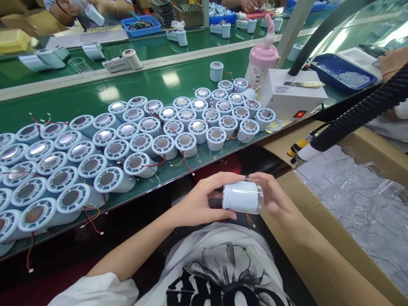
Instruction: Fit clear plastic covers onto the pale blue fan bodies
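In front of my shirt, a light blue cylinder (239, 196) lies on its side between my hands, a clear plastic cover (260, 198) around its right end. My left hand (204, 199) grips the cylinder's left end, thumb below and fingers above. At the cover's end is my right hand (276, 195), fingers curved against it and slightly blurred. Red and yellow wires hang beneath the cylinder. Many similar light blue cylinders (215, 135) with round metal centres stand on the green table (165, 174), some tilted, with thin wires.
An open cardboard box (287, 182) of clear covers (353, 204) is at the right, below a black hose (360, 114). A white machine (291, 95) and a pink-lidded bottle (263, 59) stand at the table's right. Other people's hands (251, 5) work across the table.
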The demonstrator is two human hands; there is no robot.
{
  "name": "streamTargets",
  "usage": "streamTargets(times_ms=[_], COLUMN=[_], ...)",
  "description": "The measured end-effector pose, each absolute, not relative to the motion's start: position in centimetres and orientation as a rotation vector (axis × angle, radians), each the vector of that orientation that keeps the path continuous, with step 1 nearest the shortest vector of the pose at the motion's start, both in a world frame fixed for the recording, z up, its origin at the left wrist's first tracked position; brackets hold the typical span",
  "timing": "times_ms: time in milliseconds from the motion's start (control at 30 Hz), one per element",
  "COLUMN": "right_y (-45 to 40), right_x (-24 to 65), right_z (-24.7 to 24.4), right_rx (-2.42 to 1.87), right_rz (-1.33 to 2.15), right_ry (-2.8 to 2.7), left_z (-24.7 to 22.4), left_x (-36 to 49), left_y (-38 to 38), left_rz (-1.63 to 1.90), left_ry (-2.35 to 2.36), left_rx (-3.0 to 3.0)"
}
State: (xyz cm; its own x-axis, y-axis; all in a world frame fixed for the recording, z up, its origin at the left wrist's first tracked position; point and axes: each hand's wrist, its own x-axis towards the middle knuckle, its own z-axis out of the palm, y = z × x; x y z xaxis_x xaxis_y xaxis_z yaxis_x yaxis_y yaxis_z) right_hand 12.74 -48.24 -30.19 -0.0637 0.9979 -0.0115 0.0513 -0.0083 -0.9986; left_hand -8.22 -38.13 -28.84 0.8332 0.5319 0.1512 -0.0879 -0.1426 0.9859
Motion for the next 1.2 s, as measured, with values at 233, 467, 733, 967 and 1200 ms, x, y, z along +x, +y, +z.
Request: streamTargets(times_ms=[233, 467, 733, 967, 1200], right_y=[-49.2, -49.5, -50.4, -50.5, -50.4], right_x=[13.2, 12.1, 12.0, 12.0, 12.0], right_z=[-29.7, -30.2, -30.8, -30.7, -30.6], right_rx=[-1.142, -1.1, -1.083, -1.156, -1.138], right_rz=[0.864, 1.12, 0.929, 0.935, 0.97], right_ry=[-1.638, -1.262, -1.328, -1.289, -1.249], left_z=[-28.4, -28.9, -28.4, -28.9, -28.9], left_x=[-9.3, -10.3, -10.7, -10.6, -10.7], left_y=[-38.8, -39.2, -39.2, -39.3, -39.5], left_rz=[0.556, 0.794, 0.814, 0.822, 0.812], left_ry=[0.373, 0.399, 0.278, 0.183, 0.208], left_rx=[1.592, 1.859, 2.192, 2.281, 2.286])
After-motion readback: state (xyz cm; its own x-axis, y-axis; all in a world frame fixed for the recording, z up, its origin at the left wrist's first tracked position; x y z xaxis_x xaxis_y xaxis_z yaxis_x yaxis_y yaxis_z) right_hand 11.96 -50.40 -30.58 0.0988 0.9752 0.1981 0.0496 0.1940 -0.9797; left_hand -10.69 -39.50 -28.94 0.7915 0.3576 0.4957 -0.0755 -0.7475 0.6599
